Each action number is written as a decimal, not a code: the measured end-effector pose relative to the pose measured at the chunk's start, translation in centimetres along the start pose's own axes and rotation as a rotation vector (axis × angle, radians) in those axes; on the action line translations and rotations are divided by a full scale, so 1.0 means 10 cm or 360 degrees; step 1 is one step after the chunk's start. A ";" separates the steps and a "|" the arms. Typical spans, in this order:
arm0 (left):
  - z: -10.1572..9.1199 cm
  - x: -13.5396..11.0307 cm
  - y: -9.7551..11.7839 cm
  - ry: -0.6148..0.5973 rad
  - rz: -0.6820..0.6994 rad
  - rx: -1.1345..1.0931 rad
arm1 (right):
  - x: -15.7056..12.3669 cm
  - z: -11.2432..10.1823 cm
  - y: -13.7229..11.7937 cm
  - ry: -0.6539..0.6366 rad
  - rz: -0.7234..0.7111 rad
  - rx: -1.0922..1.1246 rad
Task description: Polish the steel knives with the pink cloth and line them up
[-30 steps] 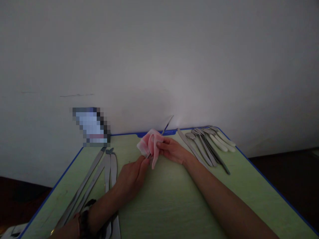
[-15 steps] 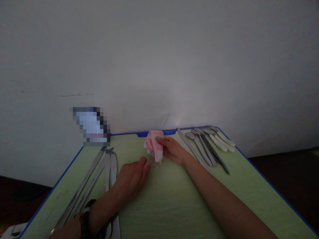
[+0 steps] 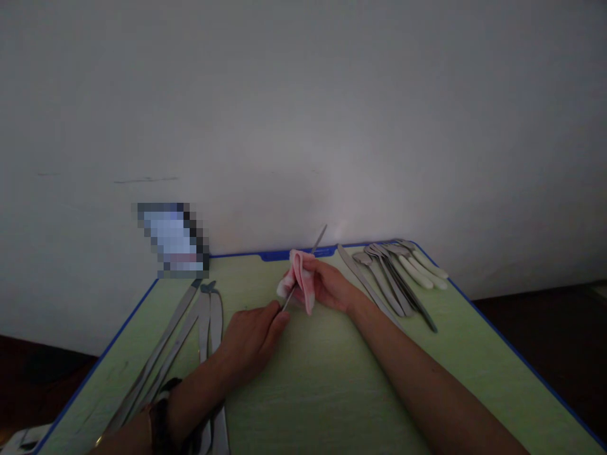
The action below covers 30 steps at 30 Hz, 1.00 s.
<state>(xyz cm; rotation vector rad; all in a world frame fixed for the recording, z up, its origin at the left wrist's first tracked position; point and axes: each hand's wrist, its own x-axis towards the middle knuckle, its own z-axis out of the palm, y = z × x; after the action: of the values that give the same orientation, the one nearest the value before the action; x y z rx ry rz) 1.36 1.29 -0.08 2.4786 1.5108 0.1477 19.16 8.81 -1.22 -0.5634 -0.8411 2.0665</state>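
Observation:
My left hand (image 3: pixel 253 336), a dark band at its wrist, is closed around the near end of a slim metal table knife (image 3: pixel 319 239). The knife slants up and away over the table, its far end sticking out past a pink and white cloth (image 3: pixel 304 284). My right hand (image 3: pixel 332 285) is closed on that cloth, which is folded around the middle of the knife and hides it there. Under and beside my left forearm lie several metal knives (image 3: pixel 205 319), partly covered by the arm.
On the right of the green table (image 3: pixel 294 392) lie spoons (image 3: pixel 379 281), white-handled cutlery (image 3: pixel 417 270) and a single knife (image 3: pixel 365 275) partly behind my right arm. A blurred-out phone-like device (image 3: pixel 173 240) leans on the wall (image 3: pixel 303 126) at the back left.
The knife has turned, so its far end now looks broader instead of a thin line. The cloth has shifted slightly right and refolded; both hands keep their hold.

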 end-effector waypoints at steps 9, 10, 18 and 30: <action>0.01 0.02 -0.02 -0.0011 0.0033 0.0031 | 0.03 0.00 0.03 0.0054 0.0018 -0.0045; 0.01 0.02 -0.03 -0.0010 0.0035 0.0026 | 0.03 0.00 0.04 0.0089 0.0019 -0.0026; 0.00 0.02 -0.03 -0.0024 0.0042 0.0013 | 0.04 0.01 0.01 0.0281 -0.0113 0.0173; 0.01 0.03 -0.02 -0.0019 0.0080 0.0061 | 0.07 -0.01 0.00 0.0325 -0.0282 0.0187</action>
<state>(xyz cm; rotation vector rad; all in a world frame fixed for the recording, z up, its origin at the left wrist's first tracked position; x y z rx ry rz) 1.32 1.65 -0.19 2.5442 1.4605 0.1133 18.82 9.45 -1.34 -0.6017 -0.6234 1.8477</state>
